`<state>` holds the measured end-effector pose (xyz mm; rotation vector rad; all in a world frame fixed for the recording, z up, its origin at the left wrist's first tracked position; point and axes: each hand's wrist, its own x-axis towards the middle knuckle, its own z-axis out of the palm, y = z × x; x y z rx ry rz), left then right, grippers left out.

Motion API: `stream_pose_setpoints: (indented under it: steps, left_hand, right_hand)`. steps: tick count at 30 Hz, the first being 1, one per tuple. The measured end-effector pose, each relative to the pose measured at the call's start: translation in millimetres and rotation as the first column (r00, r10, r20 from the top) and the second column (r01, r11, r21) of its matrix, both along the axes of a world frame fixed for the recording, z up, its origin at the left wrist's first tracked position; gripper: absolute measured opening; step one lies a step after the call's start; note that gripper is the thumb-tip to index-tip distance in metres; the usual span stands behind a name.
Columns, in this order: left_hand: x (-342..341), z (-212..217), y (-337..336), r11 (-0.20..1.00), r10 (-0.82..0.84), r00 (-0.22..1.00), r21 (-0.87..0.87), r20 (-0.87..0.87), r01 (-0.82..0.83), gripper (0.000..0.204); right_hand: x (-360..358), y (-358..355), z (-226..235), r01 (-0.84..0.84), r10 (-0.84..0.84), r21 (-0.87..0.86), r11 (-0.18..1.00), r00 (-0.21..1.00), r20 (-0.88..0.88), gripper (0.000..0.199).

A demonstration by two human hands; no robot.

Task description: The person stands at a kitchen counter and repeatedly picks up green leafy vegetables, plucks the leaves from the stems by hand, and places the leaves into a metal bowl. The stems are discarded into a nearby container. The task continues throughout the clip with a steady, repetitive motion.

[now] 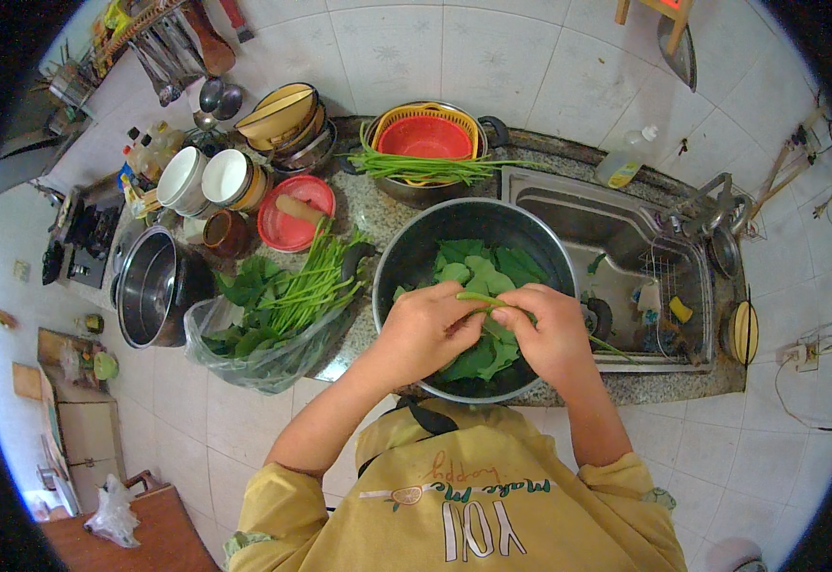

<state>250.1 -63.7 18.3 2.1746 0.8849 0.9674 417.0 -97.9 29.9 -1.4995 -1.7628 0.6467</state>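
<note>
Over a large dark pot, my left hand and my right hand come together, fingers closed in a pinch. A leafy green's stem runs between them, gripped by both hands. Its thin end sticks out past the right side of my right hand, over the sink edge. Loose green leaves lie in the pot below my fingers. To the left, a clear plastic bag holds more long-stemmed leafy greens. My fingers partly hide the stem and the leaves under them.
A metal sink with a tap adjoins the pot on the right. Trimmed stems lie across a pot holding a red basket. Further left stand a red plate, white bowls and an empty pot.
</note>
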Motion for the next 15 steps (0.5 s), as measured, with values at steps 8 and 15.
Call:
stream_pose_setpoints:
  steps: [8,15]
  left_hand:
    - [4,-7,-3,0.994,0.081,0.994,-0.076,0.071,-0.076,0.011]
    - [-11,-5,4,0.561,-0.003,0.861,-0.712,0.509,0.422,0.01]
  right_hand:
    - [-8,1,-8,0.004,-0.002,0.063,0.998,1.0,-0.021,0.01]
    - [0,-1,-6,-0.073,-0.001,-0.144,0.987,0.889,-0.458,0.013]
